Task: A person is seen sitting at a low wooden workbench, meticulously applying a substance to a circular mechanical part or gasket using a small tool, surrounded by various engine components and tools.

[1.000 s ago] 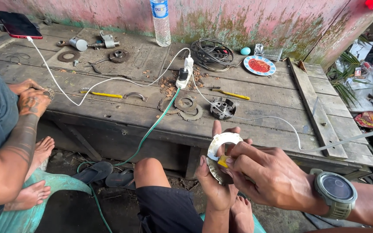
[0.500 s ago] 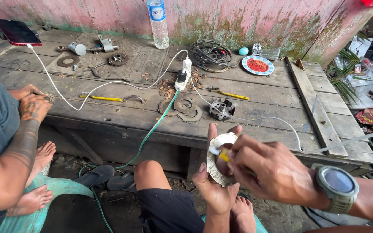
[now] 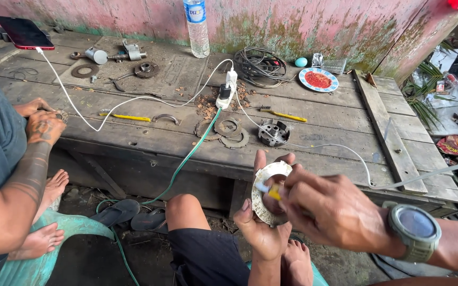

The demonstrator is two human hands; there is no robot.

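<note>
In the lower middle of the frame, the left hand (image 3: 263, 222) cradles a pale, worn ring-shaped plate (image 3: 267, 182), fingers curled up behind it and thumb hooked over its near edge, so the plate stands nearly upright above the person's bare knees. The right hand (image 3: 329, 212), with a grey wristwatch (image 3: 414, 226) on the wrist, pinches a small yellow-handled tool (image 3: 272, 191) and presses its tip against the face of the ring. Both hands are closed firmly on what they hold.

The likely trouble is a slip: the tool works toward the left palm, and if the tip skids off the ring's smooth face it may jab the supporting fingers, or lever the ring out of that one-handed hold and drop it to the ground between the feet.

At the left edge of the frame another person's hands (image 3: 42, 119) rest on the edge of the wooden bench (image 3: 345, 132), closed around something small that I cannot make out. On the middle of the bench lie flat metal discs (image 3: 229, 132) and a slotted metal hub (image 3: 273, 132), just beside a white power strip (image 3: 227, 91) with a green cable. Further back, along the top of the frame, stand a plastic water bottle (image 3: 197, 26), a coil of dark wire (image 3: 261, 66) and a small plate of red sauce (image 3: 318, 79), with a phone (image 3: 23, 32) at upper left.
</note>
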